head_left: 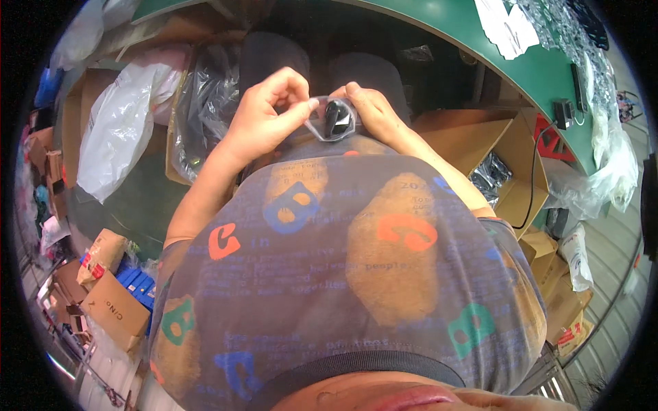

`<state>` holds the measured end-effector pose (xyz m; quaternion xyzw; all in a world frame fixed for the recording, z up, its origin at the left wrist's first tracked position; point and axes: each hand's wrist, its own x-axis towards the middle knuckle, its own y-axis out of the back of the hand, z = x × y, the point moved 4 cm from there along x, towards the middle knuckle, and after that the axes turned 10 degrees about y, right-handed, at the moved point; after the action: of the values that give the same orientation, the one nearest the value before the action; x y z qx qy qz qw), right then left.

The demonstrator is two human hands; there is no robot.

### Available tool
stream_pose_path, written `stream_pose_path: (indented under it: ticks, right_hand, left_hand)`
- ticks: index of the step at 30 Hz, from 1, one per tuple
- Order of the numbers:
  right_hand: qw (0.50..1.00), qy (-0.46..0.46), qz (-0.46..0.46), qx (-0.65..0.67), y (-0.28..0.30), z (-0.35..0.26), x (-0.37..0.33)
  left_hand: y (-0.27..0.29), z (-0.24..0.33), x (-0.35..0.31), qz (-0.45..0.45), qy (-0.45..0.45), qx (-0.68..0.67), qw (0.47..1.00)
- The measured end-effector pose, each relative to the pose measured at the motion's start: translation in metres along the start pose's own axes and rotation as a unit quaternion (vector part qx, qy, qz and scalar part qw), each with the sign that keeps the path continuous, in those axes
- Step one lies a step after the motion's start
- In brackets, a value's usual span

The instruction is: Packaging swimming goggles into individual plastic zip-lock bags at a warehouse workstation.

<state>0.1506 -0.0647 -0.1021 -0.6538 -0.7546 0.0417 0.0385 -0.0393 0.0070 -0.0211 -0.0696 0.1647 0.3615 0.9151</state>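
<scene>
Cluttered workroom, cartons and plastic on both sides, a dark green surface (130,218) at left. Far left: a large white plastic bag (123,130) sags over an open cardboard box. Near left: a plain brown carton (115,312) with dark printing, a tan package (103,257) just beyond it, and blue bins (139,284) close on its right. Next, moving right, a box lined with dark, shiny plastic (209,103), beside the left forearm.

Centre, beyond the chest of a dark printed shirt (315,274): both bare hands at work, trousered legs (367,74) behind them. Left hand (269,115) has thumb and forefinger pinching the left edge of a small clear bag (315,128); its other fingers curl in, partly hidden. Between the hands, inside the bag, sits a glossy black object (337,120); kind not clear at this size. Right hand (373,113) grips the bag's right edge, thumb uppermost, fingers bunched close; exact contact of the hidden tips cannot be told.

Right of the right forearm: an open carton (466,140) with black plastic packets (490,172) inside. Far right, a curved green table (439,24) carries white paper (507,31), clear bubble wrap (548,38) and a small black adapter (564,113), its cable trailing down. Just below the table edge, something red (552,142). Farther right and nearer, a white bag (577,259) against cartons; pale ridged panels (620,291) along the rim.
</scene>
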Motion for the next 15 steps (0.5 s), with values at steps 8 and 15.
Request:
stream_pose_path:
  ticks: [8, 15]
  right_hand:
    - [0.999, -0.002, 0.014, -0.04, 0.005, 0.012, -0.001]
    - [0.996, -0.031, 0.072, 0.038, 0.011, 0.014, -0.001]
  left_hand:
    - [-0.029, 0.027, 0.012, 0.015, -0.217, 0.264, 0.94]
    - [-0.018, 0.058, -0.002, 0.009, -0.332, 0.242, 0.912]
